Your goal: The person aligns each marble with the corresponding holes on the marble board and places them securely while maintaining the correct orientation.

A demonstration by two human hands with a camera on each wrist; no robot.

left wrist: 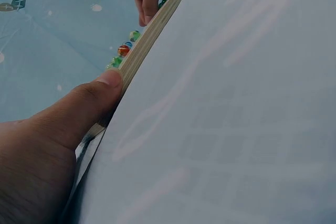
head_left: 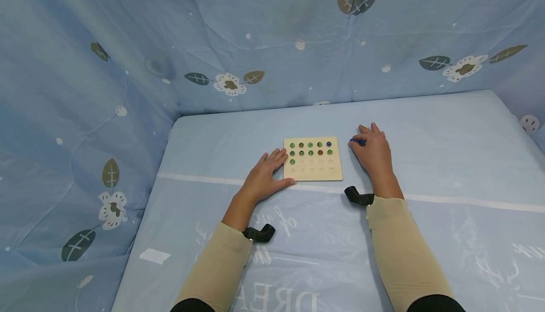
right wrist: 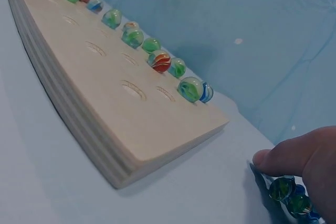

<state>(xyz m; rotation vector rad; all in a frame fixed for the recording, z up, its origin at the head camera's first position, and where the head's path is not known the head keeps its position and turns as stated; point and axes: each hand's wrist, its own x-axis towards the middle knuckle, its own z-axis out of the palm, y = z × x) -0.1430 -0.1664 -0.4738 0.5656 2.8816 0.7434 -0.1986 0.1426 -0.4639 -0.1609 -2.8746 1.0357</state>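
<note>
A flat wooden board [head_left: 312,172] with rows of round hollows lies on the cloth. Glass marbles, mostly green with a blue one [head_left: 329,144] and a reddish-brown one [head_left: 320,153], fill its two far rows; another green marble [head_left: 292,162] begins the third. My left hand [head_left: 267,177] rests at the board's left side, fingers extended against the edge and thumb at the near corner. Right of the board, my right hand [head_left: 374,153] is over several loose dark green and blue marbles [right wrist: 298,204]. Its thumb and index finger are beside them; whether they pinch one is hidden.
A pale blue printed cloth [head_left: 460,160] covers the table. Patterned blue fabric [head_left: 281,56] hangs behind and along the left. A whitish rectangular patch [head_left: 154,255] shows at the left front. Each wrist wears a black camera mount [head_left: 359,196].
</note>
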